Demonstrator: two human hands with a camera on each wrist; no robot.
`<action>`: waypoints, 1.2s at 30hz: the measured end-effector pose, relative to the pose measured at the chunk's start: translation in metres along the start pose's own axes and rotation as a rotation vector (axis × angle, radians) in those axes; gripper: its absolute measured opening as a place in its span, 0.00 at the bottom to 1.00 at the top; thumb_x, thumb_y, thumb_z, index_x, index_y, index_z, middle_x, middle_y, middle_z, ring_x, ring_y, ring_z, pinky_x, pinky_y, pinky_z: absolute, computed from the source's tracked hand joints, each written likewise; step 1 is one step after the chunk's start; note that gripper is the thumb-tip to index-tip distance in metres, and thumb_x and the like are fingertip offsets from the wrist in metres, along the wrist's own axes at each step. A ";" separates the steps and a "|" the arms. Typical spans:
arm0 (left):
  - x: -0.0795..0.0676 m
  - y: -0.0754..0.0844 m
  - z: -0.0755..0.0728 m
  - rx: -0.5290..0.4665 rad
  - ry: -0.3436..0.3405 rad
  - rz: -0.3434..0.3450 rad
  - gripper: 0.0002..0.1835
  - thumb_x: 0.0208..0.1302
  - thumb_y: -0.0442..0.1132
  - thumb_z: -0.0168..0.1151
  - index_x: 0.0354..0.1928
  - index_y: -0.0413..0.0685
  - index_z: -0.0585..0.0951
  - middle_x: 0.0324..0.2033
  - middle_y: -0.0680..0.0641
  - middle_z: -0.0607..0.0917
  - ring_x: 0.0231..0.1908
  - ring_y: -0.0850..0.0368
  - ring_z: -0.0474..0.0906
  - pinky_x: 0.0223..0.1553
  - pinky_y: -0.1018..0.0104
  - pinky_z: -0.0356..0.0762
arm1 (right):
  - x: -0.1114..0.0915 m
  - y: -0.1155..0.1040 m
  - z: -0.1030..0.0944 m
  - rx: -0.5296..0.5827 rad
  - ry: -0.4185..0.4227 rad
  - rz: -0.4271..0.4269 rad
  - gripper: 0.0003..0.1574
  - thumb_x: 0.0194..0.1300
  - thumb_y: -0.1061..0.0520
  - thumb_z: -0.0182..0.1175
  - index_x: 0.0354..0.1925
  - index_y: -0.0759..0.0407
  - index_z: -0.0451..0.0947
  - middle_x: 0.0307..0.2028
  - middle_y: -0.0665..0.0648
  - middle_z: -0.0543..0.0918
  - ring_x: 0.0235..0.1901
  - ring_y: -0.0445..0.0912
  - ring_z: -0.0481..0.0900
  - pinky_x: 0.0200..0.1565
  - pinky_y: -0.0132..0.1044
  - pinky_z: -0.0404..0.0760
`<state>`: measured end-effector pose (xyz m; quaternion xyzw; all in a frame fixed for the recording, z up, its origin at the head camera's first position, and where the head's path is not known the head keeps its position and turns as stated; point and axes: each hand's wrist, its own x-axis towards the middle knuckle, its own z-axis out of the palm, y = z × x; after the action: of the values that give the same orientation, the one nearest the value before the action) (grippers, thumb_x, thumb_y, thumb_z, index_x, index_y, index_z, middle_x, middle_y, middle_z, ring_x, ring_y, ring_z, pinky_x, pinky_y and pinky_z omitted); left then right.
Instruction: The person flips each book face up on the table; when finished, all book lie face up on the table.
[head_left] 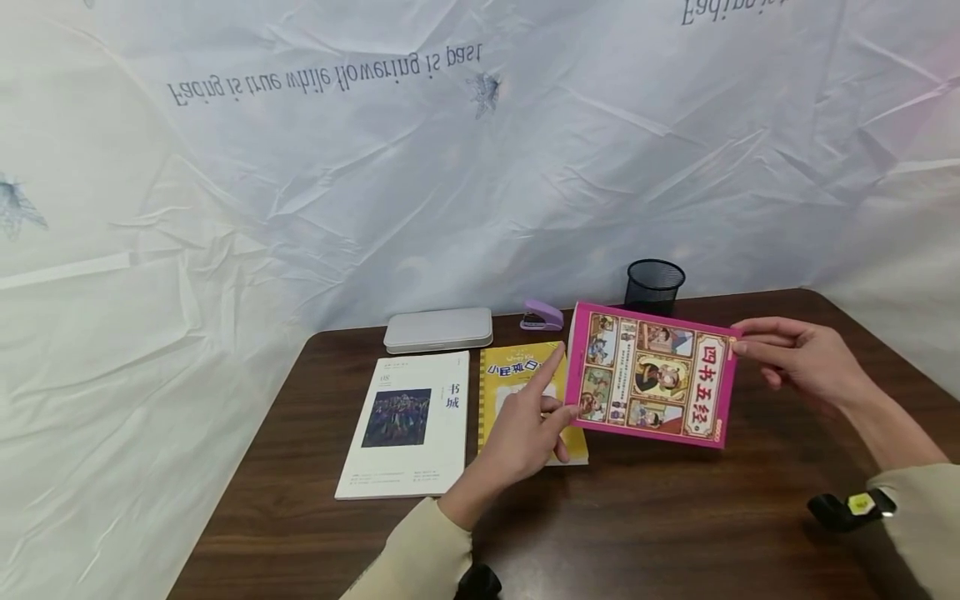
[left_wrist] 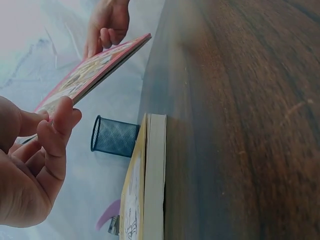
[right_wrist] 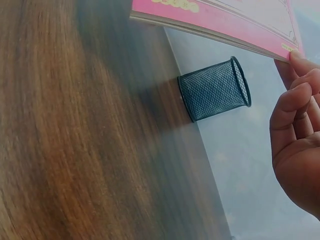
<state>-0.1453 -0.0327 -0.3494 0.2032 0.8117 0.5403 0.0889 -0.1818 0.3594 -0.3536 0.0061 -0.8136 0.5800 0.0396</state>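
Note:
A pink book (head_left: 651, 375) with cartoon panels on its cover is held up above the table, turned sideways and tilted. My left hand (head_left: 521, 429) pinches its left edge near the lower corner, the index finger stretched along the side. At the opposite end, my right hand (head_left: 806, 358) pinches the upper right corner between thumb and fingers. Under the left hand lies a yellow book (head_left: 498, 392), partly covered by that hand and the pink book. In the right wrist view, the pink book (right_wrist: 225, 22) shows its page edge above the table.
Left of the yellow book lies a white book (head_left: 442, 433) with a dark picture. Behind are a pale flat case (head_left: 438, 328), a purple stapler (head_left: 542, 316) and a black mesh pen holder (head_left: 655, 279), near the wooden table's (head_left: 285, 467) back edge. White sheeting (head_left: 480, 167) hangs behind.

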 end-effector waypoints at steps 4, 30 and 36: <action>-0.001 -0.002 -0.001 0.008 -0.020 -0.002 0.42 0.79 0.39 0.61 0.84 0.75 0.53 0.41 0.46 0.93 0.19 0.43 0.85 0.17 0.68 0.69 | 0.000 0.002 0.002 -0.010 0.006 0.004 0.13 0.75 0.55 0.67 0.54 0.41 0.79 0.32 0.38 0.89 0.17 0.45 0.72 0.20 0.44 0.66; -0.002 -0.016 -0.012 0.009 -0.063 -0.115 0.40 0.80 0.40 0.59 0.85 0.65 0.53 0.37 0.46 0.92 0.18 0.45 0.84 0.18 0.67 0.68 | 0.012 0.011 0.033 -0.037 0.016 0.083 0.15 0.73 0.47 0.69 0.53 0.48 0.79 0.34 0.34 0.87 0.19 0.46 0.75 0.26 0.38 0.78; 0.000 -0.024 -0.015 0.009 -0.056 -0.177 0.40 0.80 0.41 0.60 0.85 0.66 0.54 0.28 0.46 0.88 0.17 0.47 0.83 0.17 0.68 0.67 | 0.015 0.015 0.041 -0.082 0.001 0.079 0.23 0.73 0.44 0.68 0.57 0.56 0.77 0.35 0.34 0.86 0.21 0.46 0.76 0.28 0.37 0.81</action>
<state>-0.1563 -0.0529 -0.3655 0.1462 0.8262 0.5207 0.1580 -0.1996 0.3263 -0.3796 -0.0279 -0.8362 0.5474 0.0176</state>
